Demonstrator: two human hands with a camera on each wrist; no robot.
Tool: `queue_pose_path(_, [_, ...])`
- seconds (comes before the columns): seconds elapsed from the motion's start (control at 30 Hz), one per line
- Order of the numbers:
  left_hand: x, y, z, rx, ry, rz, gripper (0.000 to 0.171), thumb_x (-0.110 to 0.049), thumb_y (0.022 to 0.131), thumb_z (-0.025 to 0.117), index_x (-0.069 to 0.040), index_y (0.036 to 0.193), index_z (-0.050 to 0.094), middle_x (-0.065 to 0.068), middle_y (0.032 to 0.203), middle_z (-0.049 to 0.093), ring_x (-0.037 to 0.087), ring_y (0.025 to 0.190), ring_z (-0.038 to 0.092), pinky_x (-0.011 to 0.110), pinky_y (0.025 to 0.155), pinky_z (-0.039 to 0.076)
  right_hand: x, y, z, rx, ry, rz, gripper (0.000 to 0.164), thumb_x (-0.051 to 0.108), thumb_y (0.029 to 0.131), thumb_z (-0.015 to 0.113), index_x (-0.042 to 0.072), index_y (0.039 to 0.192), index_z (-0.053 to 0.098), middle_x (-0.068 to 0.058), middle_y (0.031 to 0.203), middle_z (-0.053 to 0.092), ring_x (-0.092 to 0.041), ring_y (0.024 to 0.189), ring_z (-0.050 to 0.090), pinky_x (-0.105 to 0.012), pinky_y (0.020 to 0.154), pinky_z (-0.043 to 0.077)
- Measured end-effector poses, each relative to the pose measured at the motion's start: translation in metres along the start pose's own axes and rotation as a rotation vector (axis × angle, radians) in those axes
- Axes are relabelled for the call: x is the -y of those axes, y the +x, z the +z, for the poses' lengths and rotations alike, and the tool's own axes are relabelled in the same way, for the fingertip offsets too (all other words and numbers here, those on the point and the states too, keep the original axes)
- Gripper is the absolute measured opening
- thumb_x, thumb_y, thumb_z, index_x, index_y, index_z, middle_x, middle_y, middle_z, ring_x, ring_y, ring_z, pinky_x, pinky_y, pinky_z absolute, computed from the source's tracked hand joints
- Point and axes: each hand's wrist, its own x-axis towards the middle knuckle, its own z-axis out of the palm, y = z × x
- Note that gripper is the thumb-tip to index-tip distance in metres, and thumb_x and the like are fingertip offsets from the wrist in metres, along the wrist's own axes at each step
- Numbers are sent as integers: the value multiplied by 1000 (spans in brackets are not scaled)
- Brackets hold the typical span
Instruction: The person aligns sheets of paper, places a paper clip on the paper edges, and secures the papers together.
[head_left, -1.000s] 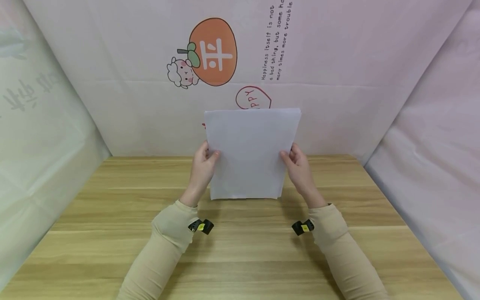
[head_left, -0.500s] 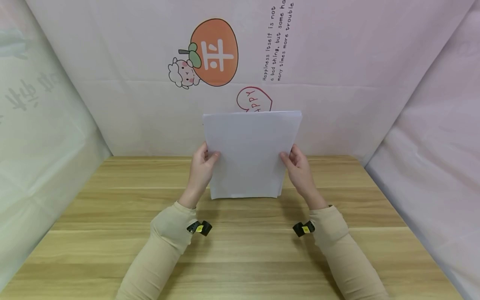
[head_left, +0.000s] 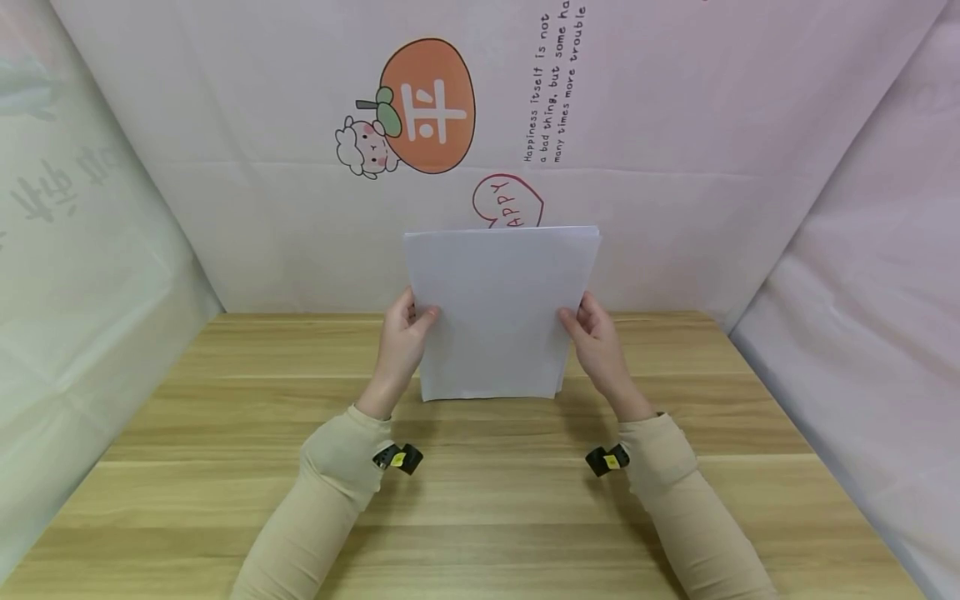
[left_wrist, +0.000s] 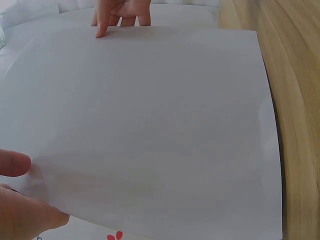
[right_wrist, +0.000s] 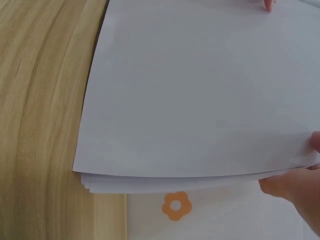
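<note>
Three sides of the light-brown, wood-grained worktop are bounded by pale cloth: a whitish sheet at the left, another at the right, and a printed pinkish-white backdrop along the far edge. The backdrop bears an orange fruit drawing with a white character on it, a small white curly-haired cartoon figure beside it, sideways black English lettering and a red heart outline, its lower part hidden. The right-wrist view also shows an orange flower print on pale cloth past the worktop's edge.

Over the far middle of the worktop, a stack of white rectangular paper sheets stands up, tilted, its broad blank face toward the head camera. Whether its lower edge touches the wood cannot be told. Several sheets stick out unevenly along the right side.

Both hands grasp the stack by opposite sides. The left hand pinches the left edge, thumb on the front face and fingers behind; the right hand does likewise at the right edge.
</note>
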Motion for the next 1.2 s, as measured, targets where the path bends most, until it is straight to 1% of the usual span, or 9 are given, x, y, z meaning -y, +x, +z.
queue_pose_path(0.03, [4, 2, 0, -3, 0, 3, 38, -3, 94, 50, -4, 132, 50, 13, 132, 55, 25, 120, 52, 44, 103, 39, 0, 0, 0, 0, -3, -1, 43, 19, 99, 49, -4, 135, 41, -21, 130, 53, -2, 108, 56, -14, 88, 46])
queue_pose_path(0.1, [5, 2, -1, -8, 4, 4, 38, -2, 94, 50, -4, 132, 50, 13, 131, 56, 25, 118, 53, 44, 102, 40, -1, 0, 0, -1, -8, -2, 42, 19, 99, 49, -4, 134, 42, -18, 126, 56, -2, 106, 57, -14, 87, 46])
queue_pose_path(0.2, [5, 2, -1, -13, 5, 2, 38, -2, 93, 50, -3, 132, 50, 13, 130, 56, 24, 117, 53, 44, 101, 41, -1, 0, 0, 5, -12, -6, 41, 20, 99, 49, -4, 132, 43, -7, 115, 61, -3, 101, 57, -15, 84, 47])
queue_pose_path(0.27, [5, 2, -1, -14, 7, 3, 38, -2, 93, 50, -3, 132, 50, 13, 130, 56, 24, 118, 53, 44, 101, 41, -2, 0, 0, 8, -12, -7, 40, 20, 99, 49, -4, 131, 44, 1, 109, 61, -3, 98, 57, -15, 82, 47])
queue_pose_path(0.37, [5, 2, -2, -16, 7, 4, 39, -2, 93, 50, -3, 132, 50, 14, 130, 56, 24, 118, 53, 44, 102, 40, -2, 0, 0, 13, -13, -12, 40, 20, 99, 49, -5, 130, 44, 6, 105, 61, -3, 96, 57, -15, 80, 47])
queue_pose_path(0.57, [4, 1, -2, -27, 5, 6, 39, -1, 92, 50, -1, 131, 50, 16, 129, 57, 27, 117, 54, 44, 101, 41, -2, 0, 1, 13, -12, -3, 40, 19, 99, 49, -5, 131, 44, 3, 110, 60, -4, 100, 57, -15, 83, 47])
queue_pose_path(0.8, [4, 0, -3, -28, 10, 7, 38, -1, 93, 50, 0, 131, 50, 18, 128, 57, 29, 115, 56, 45, 99, 43, -1, -1, 2, 10, -24, 10, 41, 21, 99, 49, -4, 131, 44, 0, 111, 59, -4, 99, 56, -15, 82, 46])
queue_pose_path(1.03, [4, -1, -2, -29, 0, -4, 36, -3, 93, 53, 0, 129, 50, 19, 125, 58, 29, 112, 57, 44, 96, 44, -1, 0, 2, 12, -22, 26, 43, 22, 100, 49, -3, 134, 42, -5, 118, 58, -4, 104, 55, -14, 86, 45])
queue_pose_path(1.2, [5, 0, -2, -29, -11, -7, 37, -4, 93, 54, 1, 129, 49, 20, 126, 57, 30, 113, 56, 44, 97, 44, -2, 1, 2, 17, -53, 63, 44, 27, 100, 47, -3, 131, 41, -9, 116, 56, -6, 100, 53, -16, 84, 44])
